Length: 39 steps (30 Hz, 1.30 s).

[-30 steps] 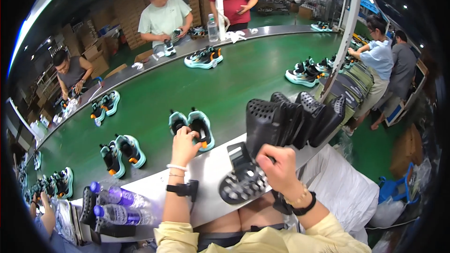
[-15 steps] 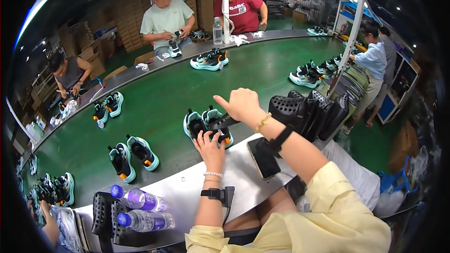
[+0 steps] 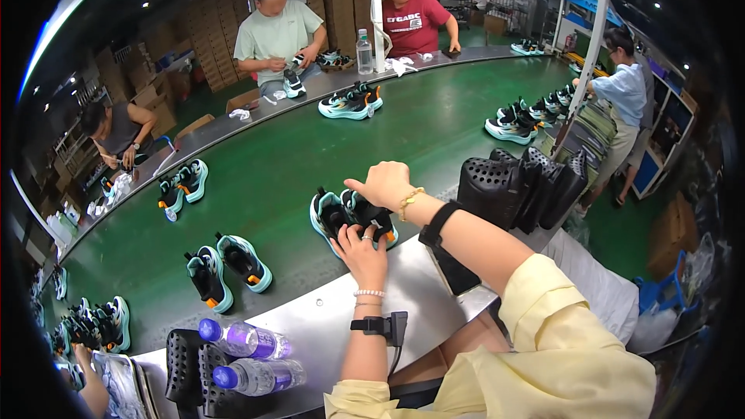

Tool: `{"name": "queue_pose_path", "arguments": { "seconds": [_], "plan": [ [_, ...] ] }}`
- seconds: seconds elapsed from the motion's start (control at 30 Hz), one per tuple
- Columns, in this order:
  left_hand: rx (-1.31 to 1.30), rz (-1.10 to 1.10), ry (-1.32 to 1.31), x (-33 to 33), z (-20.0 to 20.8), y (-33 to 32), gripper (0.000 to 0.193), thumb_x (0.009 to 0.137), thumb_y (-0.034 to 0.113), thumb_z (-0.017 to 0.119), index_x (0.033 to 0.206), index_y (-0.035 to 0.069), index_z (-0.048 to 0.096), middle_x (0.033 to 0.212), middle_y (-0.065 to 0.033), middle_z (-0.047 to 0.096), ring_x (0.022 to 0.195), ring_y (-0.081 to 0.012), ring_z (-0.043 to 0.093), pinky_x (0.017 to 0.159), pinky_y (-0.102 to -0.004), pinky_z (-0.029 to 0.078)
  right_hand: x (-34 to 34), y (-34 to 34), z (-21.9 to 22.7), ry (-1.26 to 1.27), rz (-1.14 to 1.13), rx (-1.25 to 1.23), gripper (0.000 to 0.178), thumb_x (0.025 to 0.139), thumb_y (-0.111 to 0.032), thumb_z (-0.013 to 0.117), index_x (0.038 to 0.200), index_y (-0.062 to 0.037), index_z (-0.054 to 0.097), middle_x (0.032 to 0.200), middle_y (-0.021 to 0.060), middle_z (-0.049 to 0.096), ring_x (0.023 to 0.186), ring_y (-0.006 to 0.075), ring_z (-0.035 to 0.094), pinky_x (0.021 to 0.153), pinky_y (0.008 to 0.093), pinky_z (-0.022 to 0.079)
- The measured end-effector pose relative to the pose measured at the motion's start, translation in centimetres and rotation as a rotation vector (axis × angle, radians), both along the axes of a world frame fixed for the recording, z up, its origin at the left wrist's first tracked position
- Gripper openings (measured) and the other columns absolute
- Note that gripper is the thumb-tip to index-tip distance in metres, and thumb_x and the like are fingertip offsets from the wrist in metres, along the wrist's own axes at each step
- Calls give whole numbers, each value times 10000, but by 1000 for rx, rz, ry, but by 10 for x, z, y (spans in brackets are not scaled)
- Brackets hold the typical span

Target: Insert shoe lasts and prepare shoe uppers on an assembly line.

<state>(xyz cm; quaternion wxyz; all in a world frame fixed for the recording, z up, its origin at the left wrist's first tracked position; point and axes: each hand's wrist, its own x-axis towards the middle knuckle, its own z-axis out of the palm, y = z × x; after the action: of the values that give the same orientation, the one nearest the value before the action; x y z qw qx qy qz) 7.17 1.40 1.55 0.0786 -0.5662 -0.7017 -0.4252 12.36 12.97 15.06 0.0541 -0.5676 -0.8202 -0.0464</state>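
Sneakers (image 3: 329,213): paired, touched at the near end by the spread left grip (image 3: 365,254); partly hidden behind the right grip (image 3: 387,185), curled, cannot tell around what.

The left hand (image 3: 365,254) rested on a pair of black-and-teal shoes (image 3: 330,216) on the green belt (image 3: 264,186); the right hand (image 3: 386,185) was just above them, grip hidden. A phone (image 3: 459,275) lay nearby.

The person wears a pale yellow shirt (image 3: 543,376) with cuffed sleeves. The left hand (image 3: 364,259) bears a ring (image 3: 367,237), above a white beaded bracelet (image 3: 369,292) and black strapped module (image 3: 397,329) (corded). The right wrist has a gold-toned bracelet (image 3: 409,201) and black band (image 3: 439,225).
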Motion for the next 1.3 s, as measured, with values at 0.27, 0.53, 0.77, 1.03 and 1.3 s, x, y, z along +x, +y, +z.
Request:
{"name": "queue_pose_path", "arguments": {
  "seconds": [0.27, 0.53, 0.77, 1.03, 1.3],
  "plan": [
    [4, 35, 18, 1, -1, 3, 281, 779, 295, 736, 994, 116, 715, 1134, -61, 572, 1276, -326, 402, 1133, -603, 199, 59, -33, 2, 394, 109, -211, 783, 817, -676, 591, 1126, 42, 547, 948, 258, 683, 923, 393, 676, 801, 452, 534],
    [-5, 29, 14, 0, 6, -1, 320, 777, 273, 753, 1021, 73, 701, 1153, -47, 564, 1303, -326, 384, 1137, -594, 195, 73, -77, -2, 396, 123, -161, 743, 789, -626, 658, 1088, 50, 583, 853, 241, 682, 840, 397, 676, 761, 432, 539],
    [-21, 58, 34, -1, 0, -4, 329, 752, 253, 768, 1025, 77, 713, 1171, -62, 563, 1294, -326, 394, 1142, -593, 189, 47, -77, 16, 116, 141, -169, 651, 786, -651, 626, 837, -8, 717, 762, 141, 697, 749, 276, 705, 672, 365, 558],
    [-11, 78, 15, 3, 3, 2, 312, 739, 261, 782, 1008, 112, 727, 1150, -60, 571, 1290, -322, 400, 1140, -599, 182, 30, -60, 29, -43, 159, -188, 536, 737, -585, 673, 825, -63, 753, 793, 98, 715, 755, 234, 718, 659, 338, 571],
    [15, 79, 25, -1, -1, 1, 273, 744, 275, 782, 967, 127, 728, 1088, -40, 579, 1287, -314, 399, 1138, -603, 177, 13, -52, 35, -180, 160, -318, 465, 736, -491, 684, 946, -83, 754, 906, 77, 734, 826, 211, 725, 707, 333, 581]
  ]
}}
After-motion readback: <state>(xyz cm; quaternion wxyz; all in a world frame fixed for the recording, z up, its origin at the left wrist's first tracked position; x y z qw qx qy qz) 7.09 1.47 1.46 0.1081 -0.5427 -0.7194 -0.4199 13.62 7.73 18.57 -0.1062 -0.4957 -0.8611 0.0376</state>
